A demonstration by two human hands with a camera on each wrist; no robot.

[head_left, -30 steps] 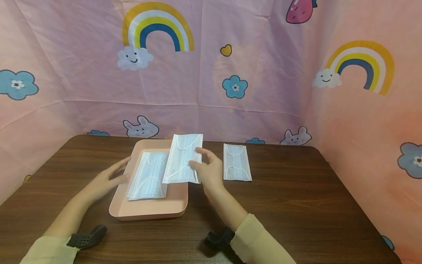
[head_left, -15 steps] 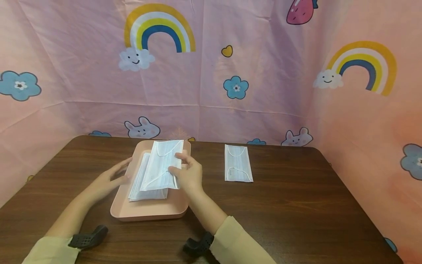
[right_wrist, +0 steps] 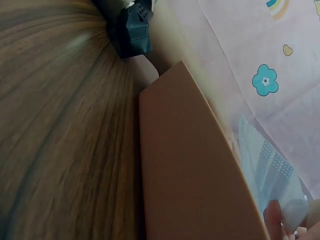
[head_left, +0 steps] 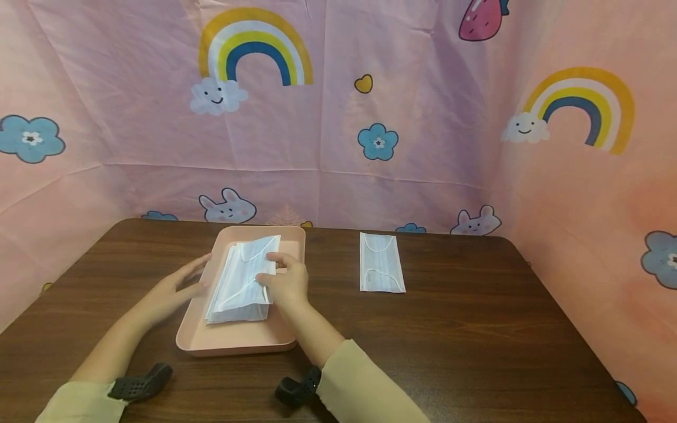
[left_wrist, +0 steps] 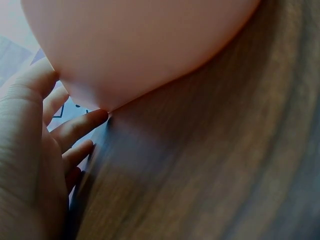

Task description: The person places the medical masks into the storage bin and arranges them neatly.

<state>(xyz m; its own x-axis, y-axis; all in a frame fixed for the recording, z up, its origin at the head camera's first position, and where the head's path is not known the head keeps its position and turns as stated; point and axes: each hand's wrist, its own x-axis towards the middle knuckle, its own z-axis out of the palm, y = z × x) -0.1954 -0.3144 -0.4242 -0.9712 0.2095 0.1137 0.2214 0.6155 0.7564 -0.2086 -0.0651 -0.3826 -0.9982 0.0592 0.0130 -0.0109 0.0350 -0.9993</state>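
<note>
A pink tray (head_left: 285, 335) lies on the table, with a stack of pale blue face masks (head_left: 240, 315) in its left half. My right hand (head_left: 291, 288) pinches another face mask (head_left: 245, 279) by its right edge, tilted over the stack and covering most of it. In the right wrist view this mask (right_wrist: 272, 172) shows above the tray wall, near my thumb. My left hand (head_left: 171, 289) rests its spread fingers against the tray's left side. The left wrist view shows its fingertips at the tray's outer wall (left_wrist: 145, 45).
One more face mask (head_left: 381, 262) lies flat on the dark wooden table (head_left: 465, 329), right of the tray. A patterned pink cloth (head_left: 338, 117) hangs behind and beside the table. Each wrist wears a black device (head_left: 138, 383).
My right hand has moved left and down with its mask, from beside the stack to right over it. The left hand has stayed at the tray's side.
</note>
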